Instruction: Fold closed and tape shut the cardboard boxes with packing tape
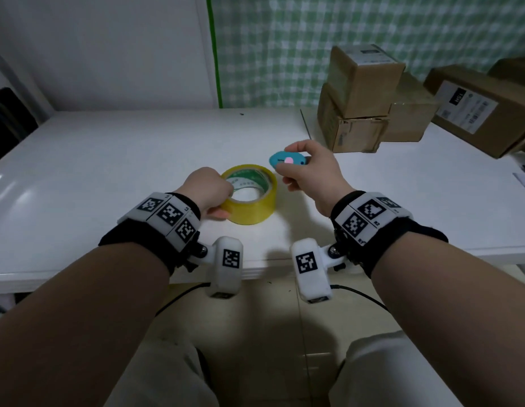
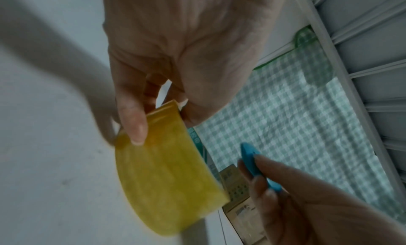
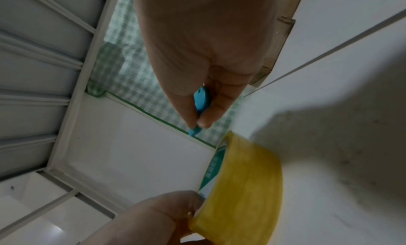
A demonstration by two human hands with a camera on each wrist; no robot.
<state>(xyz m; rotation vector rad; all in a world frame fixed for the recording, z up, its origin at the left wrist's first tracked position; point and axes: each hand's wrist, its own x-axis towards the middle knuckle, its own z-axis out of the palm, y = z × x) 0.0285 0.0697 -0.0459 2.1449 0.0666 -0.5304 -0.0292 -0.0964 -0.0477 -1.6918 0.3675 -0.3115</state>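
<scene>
Two fingertips (image 3: 202, 122) hide most of the cutter (image 3: 201, 101).

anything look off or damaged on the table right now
The lower box in the stack at the far right looks battered: its front edge is crumpled and torn. A labelled box beside it sits tilted. The tape roll and blue cutter look fine.

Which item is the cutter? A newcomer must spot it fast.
Start at the white table, then find the round yellow roll of packing tape near its front edge. Just right of it, the right hand pinches a small blue oval plastic cutter with a pink spot, the only blue thing there.
</scene>
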